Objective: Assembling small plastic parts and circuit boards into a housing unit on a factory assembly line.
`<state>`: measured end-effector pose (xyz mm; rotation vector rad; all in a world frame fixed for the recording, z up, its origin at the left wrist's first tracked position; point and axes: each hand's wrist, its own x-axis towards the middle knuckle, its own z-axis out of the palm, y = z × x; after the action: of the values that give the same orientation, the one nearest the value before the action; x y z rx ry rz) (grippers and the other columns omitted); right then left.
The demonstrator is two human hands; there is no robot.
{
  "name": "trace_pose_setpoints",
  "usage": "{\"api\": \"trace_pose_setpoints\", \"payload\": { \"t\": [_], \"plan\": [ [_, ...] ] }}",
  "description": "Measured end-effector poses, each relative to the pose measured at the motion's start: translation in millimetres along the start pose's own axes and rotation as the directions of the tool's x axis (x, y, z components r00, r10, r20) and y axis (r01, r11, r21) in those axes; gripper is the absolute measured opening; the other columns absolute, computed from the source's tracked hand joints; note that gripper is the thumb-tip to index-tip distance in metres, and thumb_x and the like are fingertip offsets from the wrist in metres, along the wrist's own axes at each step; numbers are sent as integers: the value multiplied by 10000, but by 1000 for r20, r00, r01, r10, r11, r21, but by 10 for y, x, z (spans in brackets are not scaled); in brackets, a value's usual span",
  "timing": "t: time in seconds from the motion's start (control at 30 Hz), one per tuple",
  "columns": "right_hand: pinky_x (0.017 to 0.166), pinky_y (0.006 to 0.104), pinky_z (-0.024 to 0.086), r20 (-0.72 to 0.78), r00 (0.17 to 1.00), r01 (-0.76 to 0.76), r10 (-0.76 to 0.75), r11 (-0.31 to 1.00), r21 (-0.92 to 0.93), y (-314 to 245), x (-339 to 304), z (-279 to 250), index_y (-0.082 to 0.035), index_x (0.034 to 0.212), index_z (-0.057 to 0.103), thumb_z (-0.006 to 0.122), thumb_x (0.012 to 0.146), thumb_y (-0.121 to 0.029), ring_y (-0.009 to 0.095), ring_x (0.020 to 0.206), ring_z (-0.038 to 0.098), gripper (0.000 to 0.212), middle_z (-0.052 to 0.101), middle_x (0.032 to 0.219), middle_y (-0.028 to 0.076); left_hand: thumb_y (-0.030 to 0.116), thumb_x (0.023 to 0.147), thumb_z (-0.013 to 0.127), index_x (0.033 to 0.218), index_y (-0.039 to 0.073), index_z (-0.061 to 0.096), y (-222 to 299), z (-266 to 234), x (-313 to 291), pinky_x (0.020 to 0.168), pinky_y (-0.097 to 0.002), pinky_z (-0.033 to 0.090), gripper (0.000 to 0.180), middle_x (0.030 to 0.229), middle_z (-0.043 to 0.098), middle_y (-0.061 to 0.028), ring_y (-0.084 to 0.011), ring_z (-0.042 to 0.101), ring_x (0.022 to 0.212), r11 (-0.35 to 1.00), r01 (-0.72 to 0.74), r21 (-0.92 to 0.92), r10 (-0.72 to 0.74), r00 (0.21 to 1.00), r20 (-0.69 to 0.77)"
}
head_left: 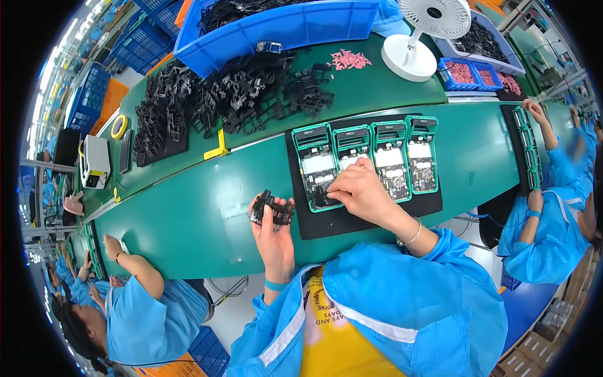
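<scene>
My left hand (274, 242) is closed around several small black plastic brackets (274, 211), held just off the left edge of a black mat (314, 227). On the mat, four-sided green-rimmed phone housings (423, 162) stand side by side, showing circuit boards and pale rectangular areas. My right hand (359, 191) reaches over the leftmost housing (317, 164). Its thumb and forefinger pinch at a black plastic bracket (321, 198) at that housing's near end. The hand hides part of the second housing (352, 139).
Black brackets (235, 94) lie heaped on the far bench before a blue bin (276, 34). Pink pieces (350, 60), a white fan (408, 58) and small blue trays (461, 72) are farther right. Co-workers sit left (147, 314) and right (543, 232). A yellow corner piece (217, 146) marks the bench edge.
</scene>
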<state>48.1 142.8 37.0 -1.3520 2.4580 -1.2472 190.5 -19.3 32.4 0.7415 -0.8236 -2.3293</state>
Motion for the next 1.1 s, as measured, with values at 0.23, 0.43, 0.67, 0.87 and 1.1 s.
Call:
{"api": "trace_pose_setpoints", "payload": {
  "t": [0.23, 0.43, 0.67, 0.87, 1.1],
  "plan": [
    [887, 381, 324, 10, 1000, 20, -19, 995, -100, -84, 4, 131, -103, 732, 683, 752, 695, -81, 196, 786, 578, 81, 626, 773, 12, 104, 979, 521, 1263, 67, 453, -15, -36, 0, 996, -471, 470, 294, 1049, 568, -93, -188, 582, 968, 1000, 21, -6, -21, 1000, 6],
    [858, 383, 383, -187, 976, 105, -111, 994, -39, -234, 27, 168, -105, 870, 703, 780, 667, -114, 226, 913, 583, 217, 612, 936, 34, 56, 971, 515, 1280, 82, 443, -93, 23, -12, 991, -441, 468, 318, 1097, 556, -82, -174, 571, 998, 999, 50, -11, -49, 997, 57],
    [785, 370, 516, -159, 986, 7, 51, 939, 345, -417, 45, 394, -10, 961, 675, 735, 732, -43, 296, 963, 611, 239, 643, 1022, 118, 31, 966, 518, 1303, 68, 410, -227, 201, -106, 960, -321, 442, 356, 1203, 523, -85, -165, 530, 1098, 993, -16, 118, -1, 989, 149],
    [666, 318, 550, -332, 942, 144, -45, 950, 277, -349, 68, 321, -12, 945, 686, 708, 743, 13, 246, 807, 660, 205, 656, 966, 108, 49, 962, 541, 1333, 98, 385, -229, 170, -112, 966, -329, 431, 405, 1241, 510, -54, -162, 509, 1132, 994, 69, 86, -87, 968, 237],
    [617, 324, 541, -276, 954, 152, -120, 984, 97, -297, 4, 231, -24, 1054, 654, 672, 768, -4, 256, 750, 660, 287, 650, 906, 108, 73, 938, 593, 1389, 116, 375, -259, 84, -75, 982, -380, 419, 502, 1278, 527, -45, -186, 527, 1148, 978, 146, 146, -178, 954, 240]
  ]
}}
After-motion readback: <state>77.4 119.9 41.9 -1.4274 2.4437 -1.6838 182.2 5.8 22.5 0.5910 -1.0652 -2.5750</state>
